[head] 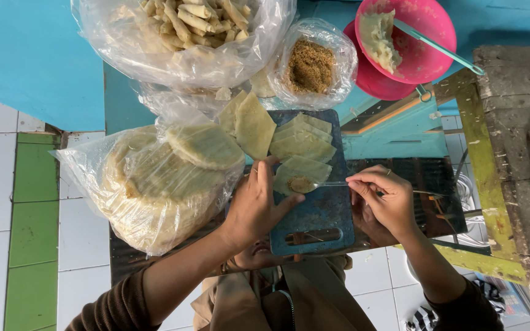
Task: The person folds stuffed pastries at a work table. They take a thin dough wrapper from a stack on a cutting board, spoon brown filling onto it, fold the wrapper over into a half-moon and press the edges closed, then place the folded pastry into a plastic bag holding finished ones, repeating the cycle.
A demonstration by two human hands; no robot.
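Head view, left hand [254, 205] spread flat on wrapper [302, 175], right hand [383, 199] pinching spoon [332, 183] over filling [300, 184]

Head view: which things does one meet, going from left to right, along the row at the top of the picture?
Big clear bag of rolled pastries → small bag of brown filling → pink bowl of pale paste with a teal-handled spoon.

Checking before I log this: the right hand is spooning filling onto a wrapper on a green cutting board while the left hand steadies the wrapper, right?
Not quite. In the head view the cutting board is blue, not green. The right hand does hold the spoon over the wrapper, steadied by the left hand.
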